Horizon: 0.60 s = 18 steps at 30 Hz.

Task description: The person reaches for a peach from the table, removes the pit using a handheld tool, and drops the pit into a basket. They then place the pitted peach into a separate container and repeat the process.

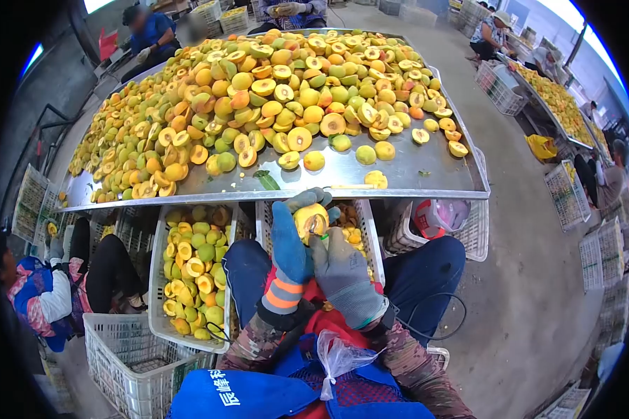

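Note:
My left hand, in a blue and grey glove with an orange cuff band, is closed around a yellow peach half whose brown centre faces up. Against the lower side of that peach half are the fingers of my right hand, in a grey glove. They are closed, and a small green bit shows at the fingertips; I cannot tell what tool it belongs to. Just beyond both hands is the front edge of a metal table, heaped with cut peaches. Below my hands a crate with peach pieces stands between my knees.
Left of my knees is a crate of peach halves, with a white crate in front. A pink and white container sits under the table's right side. People work around: one person sits left, others farther back. A second fruit table stands right.

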Available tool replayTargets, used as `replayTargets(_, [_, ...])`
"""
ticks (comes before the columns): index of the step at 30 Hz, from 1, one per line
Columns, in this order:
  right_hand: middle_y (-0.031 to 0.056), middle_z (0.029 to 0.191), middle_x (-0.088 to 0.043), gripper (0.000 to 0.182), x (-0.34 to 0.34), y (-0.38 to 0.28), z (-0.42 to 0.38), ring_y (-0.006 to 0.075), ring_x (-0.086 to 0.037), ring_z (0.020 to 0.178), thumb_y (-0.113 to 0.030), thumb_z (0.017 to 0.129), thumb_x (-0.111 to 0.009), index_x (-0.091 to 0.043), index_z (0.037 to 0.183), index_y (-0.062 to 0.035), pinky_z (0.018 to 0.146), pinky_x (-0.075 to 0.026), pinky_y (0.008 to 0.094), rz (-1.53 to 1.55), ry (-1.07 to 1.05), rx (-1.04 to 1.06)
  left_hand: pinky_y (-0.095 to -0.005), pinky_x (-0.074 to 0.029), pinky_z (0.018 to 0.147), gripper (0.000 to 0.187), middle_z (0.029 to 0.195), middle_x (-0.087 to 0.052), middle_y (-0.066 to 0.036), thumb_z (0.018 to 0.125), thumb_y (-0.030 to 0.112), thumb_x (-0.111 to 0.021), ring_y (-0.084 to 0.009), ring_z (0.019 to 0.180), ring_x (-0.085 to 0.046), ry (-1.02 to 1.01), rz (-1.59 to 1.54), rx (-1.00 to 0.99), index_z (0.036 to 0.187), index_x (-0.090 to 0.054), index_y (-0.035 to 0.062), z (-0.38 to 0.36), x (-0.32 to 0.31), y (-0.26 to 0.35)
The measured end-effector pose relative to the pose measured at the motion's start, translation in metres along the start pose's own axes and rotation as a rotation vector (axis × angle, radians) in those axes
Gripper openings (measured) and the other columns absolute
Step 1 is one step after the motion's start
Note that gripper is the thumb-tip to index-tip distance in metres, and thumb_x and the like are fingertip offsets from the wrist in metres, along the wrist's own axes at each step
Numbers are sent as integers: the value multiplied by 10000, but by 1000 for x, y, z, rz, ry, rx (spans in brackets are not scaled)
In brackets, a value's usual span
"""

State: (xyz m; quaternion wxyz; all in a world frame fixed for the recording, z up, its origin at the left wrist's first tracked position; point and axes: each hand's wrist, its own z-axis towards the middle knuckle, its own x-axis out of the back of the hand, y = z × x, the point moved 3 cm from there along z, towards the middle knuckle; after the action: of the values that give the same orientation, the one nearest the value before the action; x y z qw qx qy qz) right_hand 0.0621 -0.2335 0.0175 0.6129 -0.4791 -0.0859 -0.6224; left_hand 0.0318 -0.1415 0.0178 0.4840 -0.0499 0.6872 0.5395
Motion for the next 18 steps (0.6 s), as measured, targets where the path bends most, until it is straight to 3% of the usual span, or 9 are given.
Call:
replayTargets(1, [171, 723, -535, 153, 3, -4, 0, 320, -577, 582, -177, 887, -560, -539, 950, -39, 465, -435, 402, -3, 0, -1, -400, -534, 791, 512, 1005, -611, -179, 979, 484, -311, -306, 863, -633, -12, 32, -67, 1078, -524, 30, -2, 0, 1])
replayTargets(3, [209, 672, -532, 176, 3, -5, 0, 355, -578, 606, -187, 890, -557, -535, 940, -19, 483, -437, 425, 192, -187, -252, -417, -545, 766, 513, 1000, -606, -185, 973, 491, -325, -310, 845, -634, -31, 62, -47, 1030, -535, 26, -5, 7, 3])
replayTargets(6, [215, 688, -536, 209, 3, -3, -5, 353, -581, 638, -164, 889, -549, -544, 1013, 4, 507, -445, 431, 260, -205, -188, -399, -563, 679, 535, 912, -620, -191, 967, 497, -345, -295, 743, -642, 30, 102, -27, 931, -561, 9, -6, 8, 7])
replayTargets(9, [217, 657, -552, 236, -2, 5, -10, 388, -584, 660, -164, 885, -552, -520, 1013, 32, 543, -450, 455, 333, -228, -71, -335, -546, 640, 491, 881, -633, -161, 983, 421, -373, -239, 730, -641, -8, 409, -87, 889, -590, -10, -5, 4, 19])
replayTargets(11, [217, 666, -553, 184, 4, 7, -11, 405, -576, 658, -150, 870, -561, -499, 948, 5, 549, -447, 469, 449, -267, -169, -281, -514, 599, 419, 849, -642, -121, 987, 319, -404, -183, 716, -634, -158, 819, -186, 878, -623, -21, -3, 0, 24])
replayTargets(14, [229, 720, -564, 167, -5, 22, -15, 420, -574, 692, -160, 854, -553, -487, 918, -21, 582, -446, 480, 654, -350, -289, -276, -493, 665, 319, 869, -630, -79, 975, 207, -411, -139, 717, -592, -177, 933, -459, 890, -627, -12, -10, -8, 18])
replayTargets(16, [213, 700, -557, 194, -21, 30, -16, 377, -572, 641, -205, 871, -518, -493, 939, -25, 572, -451, 456, 493, -353, -354, -278, -485, 699, 315, 868, -623, -83, 975, 211, -396, -141, 721, -578, -27, 769, -339, 887, -614, 1, -11, -3, 4])
replayTargets(17, [203, 671, -545, 207, -22, 27, -22, 353, -563, 601, -231, 880, -505, -503, 938, -32, 554, -449, 450, 592, -433, -431, -306, -480, 715, 219, 858, -622, -78, 945, 145, -456, -162, 769, -596, -122, 958, -367, 905, -615, -1, -9, 1, 9])
replayTargets(18, [193, 642, -532, 224, -11, 21, -15, 329, -554, 562, -257, 888, -492, -512, 937, -39, 536, -448, 444, 686, -501, -499, -293, -486, 674, 287, 859, -639, -91, 959, 209, -446, -161, 740, -600, -88, 681, -204, 880, -619, -5, -8, 7, 5])
